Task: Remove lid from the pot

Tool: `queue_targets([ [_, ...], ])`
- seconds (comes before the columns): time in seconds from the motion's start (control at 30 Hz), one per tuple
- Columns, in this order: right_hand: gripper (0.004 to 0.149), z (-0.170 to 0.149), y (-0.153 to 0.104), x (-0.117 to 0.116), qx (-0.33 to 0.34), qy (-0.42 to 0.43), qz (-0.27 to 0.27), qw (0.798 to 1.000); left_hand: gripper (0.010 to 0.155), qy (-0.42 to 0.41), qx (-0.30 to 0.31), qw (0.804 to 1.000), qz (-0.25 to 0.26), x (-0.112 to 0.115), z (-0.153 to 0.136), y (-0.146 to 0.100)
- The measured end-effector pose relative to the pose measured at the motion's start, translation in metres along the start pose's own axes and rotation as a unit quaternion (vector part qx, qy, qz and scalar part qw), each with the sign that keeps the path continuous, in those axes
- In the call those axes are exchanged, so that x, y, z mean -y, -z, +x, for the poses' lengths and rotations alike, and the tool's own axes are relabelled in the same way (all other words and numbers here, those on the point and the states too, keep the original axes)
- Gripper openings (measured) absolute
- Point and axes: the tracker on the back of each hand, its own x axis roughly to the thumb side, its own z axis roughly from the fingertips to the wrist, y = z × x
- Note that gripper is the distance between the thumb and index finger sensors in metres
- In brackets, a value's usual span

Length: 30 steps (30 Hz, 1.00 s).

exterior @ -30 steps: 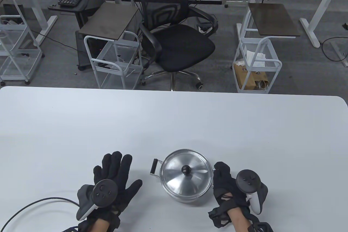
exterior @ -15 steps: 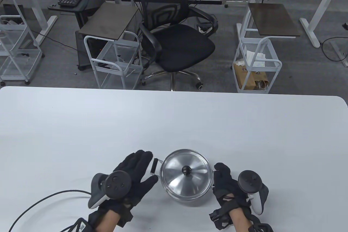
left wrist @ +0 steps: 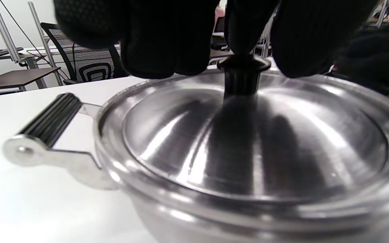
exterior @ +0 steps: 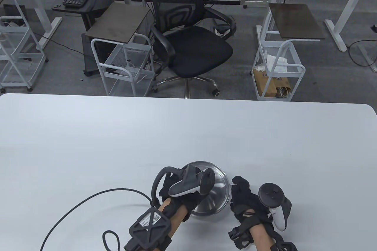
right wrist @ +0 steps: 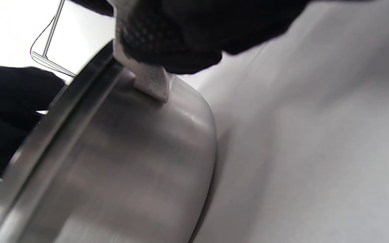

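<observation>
A steel pot (exterior: 207,213) stands near the table's front edge with its domed steel lid (exterior: 217,186) seated on it. My left hand (exterior: 193,196) is over the lid and hides its black knob in the table view. In the left wrist view my left hand (left wrist: 238,50) bunches its fingers (left wrist: 160,47) around the knob (left wrist: 242,76), one fingertip on its top; the lid (left wrist: 255,141) sits flat. The pot's left handle (left wrist: 49,118) is free. My right hand (exterior: 242,196) grips the pot's right handle; the right wrist view shows its fingers (right wrist: 181,37) on the handle bracket (right wrist: 149,79) beside the pot wall (right wrist: 120,162).
The white table (exterior: 188,133) stretches far and wide around the pot. The left glove's black cable (exterior: 88,201) loops across the table at the front left. An office chair (exterior: 191,48) and wire carts stand on the floor beyond the far edge.
My left hand has moved right from the table beside the pot's left handle to above the lid, fingers now at the knob. The right hand and the pot have stayed put.
</observation>
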Motion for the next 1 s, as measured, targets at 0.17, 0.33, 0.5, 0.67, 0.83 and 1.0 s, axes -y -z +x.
queue_targets([
  [0.17, 0.052, 0.001, 0.001, 0.0, 0.0, 0.001, 0.003, 1.0, 0.045, 0.024, -0.001, 1.0, 0.007, 0.004, 0.008, 0.005],
  [0.33, 0.052, 0.001, 0.001, 0.0, 0.001, 0.0, 0.003, 1.0, 0.045, 0.013, 0.015, 1.0, 0.024, 0.009, 0.008, 0.005],
  [0.5, 0.052, 0.001, 0.001, 0.001, 0.001, -0.002, 0.004, 1.0, 0.047, 0.015, 0.026, 0.998, 0.052, 0.014, 0.009, 0.005],
  [0.67, 0.051, 0.002, 0.001, 0.001, 0.002, -0.006, 0.004, 1.0, 0.046, -0.006, 0.032, 0.997, 0.076, 0.016, 0.006, 0.004],
  [0.83, 0.052, 0.001, 0.002, 0.001, 0.002, -0.008, 0.002, 1.0, 0.048, -0.022, 0.029, 0.996, 0.077, 0.014, 0.002, 0.004],
  [1.0, 0.054, 0.002, 0.002, 0.001, 0.002, -0.012, 0.002, 1.0, 0.049, -0.099, 0.018, 0.99, 0.104, 0.003, -0.018, -0.003],
])
